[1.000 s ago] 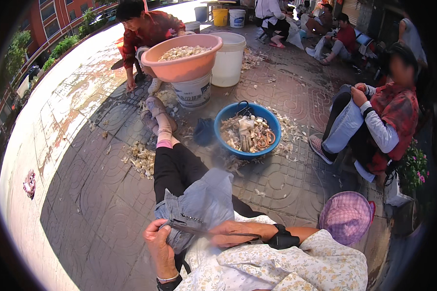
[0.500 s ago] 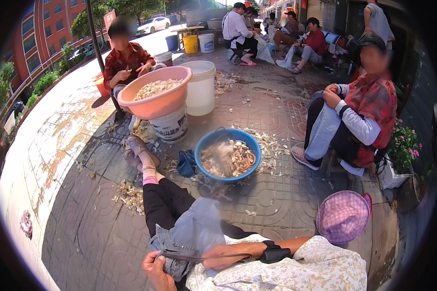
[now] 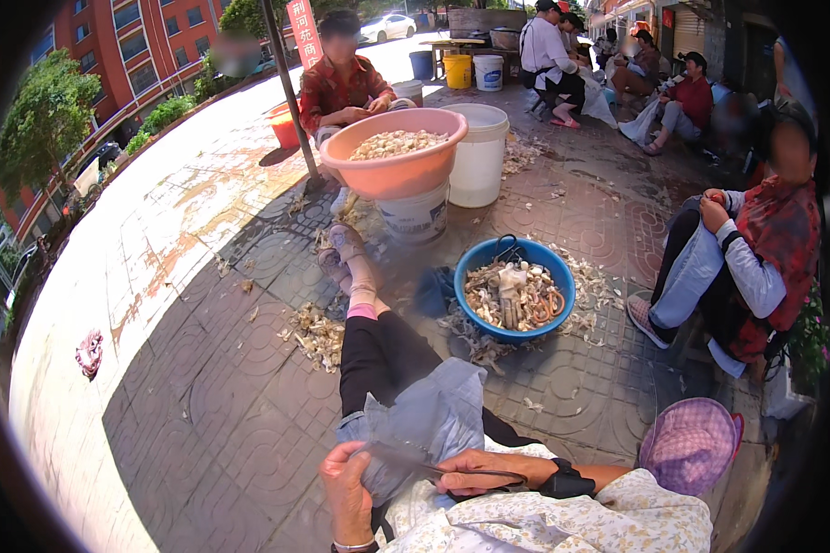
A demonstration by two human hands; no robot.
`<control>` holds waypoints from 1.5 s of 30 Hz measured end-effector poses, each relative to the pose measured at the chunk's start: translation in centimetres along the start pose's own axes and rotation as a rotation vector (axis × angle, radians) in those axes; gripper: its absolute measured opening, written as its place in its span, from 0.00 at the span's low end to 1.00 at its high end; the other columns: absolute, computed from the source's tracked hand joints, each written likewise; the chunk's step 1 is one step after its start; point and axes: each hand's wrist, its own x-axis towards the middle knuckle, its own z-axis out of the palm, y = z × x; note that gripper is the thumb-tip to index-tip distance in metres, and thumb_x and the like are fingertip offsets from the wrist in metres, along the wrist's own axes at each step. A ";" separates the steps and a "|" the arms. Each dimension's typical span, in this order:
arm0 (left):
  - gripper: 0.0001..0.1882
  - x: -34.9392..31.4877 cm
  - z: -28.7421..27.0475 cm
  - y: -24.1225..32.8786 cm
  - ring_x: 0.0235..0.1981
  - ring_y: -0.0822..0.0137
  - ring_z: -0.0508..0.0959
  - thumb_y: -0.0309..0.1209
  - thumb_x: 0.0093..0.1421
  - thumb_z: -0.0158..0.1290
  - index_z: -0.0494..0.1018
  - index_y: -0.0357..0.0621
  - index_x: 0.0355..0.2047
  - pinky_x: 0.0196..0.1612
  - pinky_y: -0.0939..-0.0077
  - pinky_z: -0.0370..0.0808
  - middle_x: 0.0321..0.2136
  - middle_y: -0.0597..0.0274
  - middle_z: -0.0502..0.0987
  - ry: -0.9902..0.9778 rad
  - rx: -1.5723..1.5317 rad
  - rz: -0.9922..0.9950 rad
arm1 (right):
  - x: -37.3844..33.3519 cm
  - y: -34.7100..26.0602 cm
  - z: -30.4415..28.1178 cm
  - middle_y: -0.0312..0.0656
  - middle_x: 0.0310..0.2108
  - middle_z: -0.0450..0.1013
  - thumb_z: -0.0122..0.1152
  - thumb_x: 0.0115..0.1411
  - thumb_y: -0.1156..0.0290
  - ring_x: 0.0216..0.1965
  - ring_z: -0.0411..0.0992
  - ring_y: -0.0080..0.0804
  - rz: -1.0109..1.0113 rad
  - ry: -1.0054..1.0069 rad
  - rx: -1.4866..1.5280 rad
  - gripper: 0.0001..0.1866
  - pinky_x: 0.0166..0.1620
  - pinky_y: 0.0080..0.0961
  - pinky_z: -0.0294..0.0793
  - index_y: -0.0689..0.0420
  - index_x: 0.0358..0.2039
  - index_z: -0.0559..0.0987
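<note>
Paved street ground (image 3: 203, 405) spreads under your outstretched legs. At six o'clock your left hand (image 3: 349, 488) closes on the grey cloth (image 3: 429, 419) across your lap, and your right hand (image 3: 480, 468) pinches a thin dark blade (image 3: 406, 456) against it. At one o'clock sits a blue basin (image 3: 516, 288) of scraps; at twelve, a pink basin (image 3: 398, 161) on a white bucket (image 3: 417, 217).
</note>
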 end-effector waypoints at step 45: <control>0.10 3.8 4.3 -1.1 0.33 0.71 0.75 0.23 0.55 0.47 0.75 0.33 0.35 0.39 0.79 0.71 0.31 0.60 0.77 -0.126 0.449 -0.015 | -1.2 1.3 -2.0 0.27 0.18 0.57 0.44 0.65 0.48 0.20 0.53 0.16 -0.168 0.044 0.202 0.23 0.24 0.16 0.50 0.56 0.29 0.70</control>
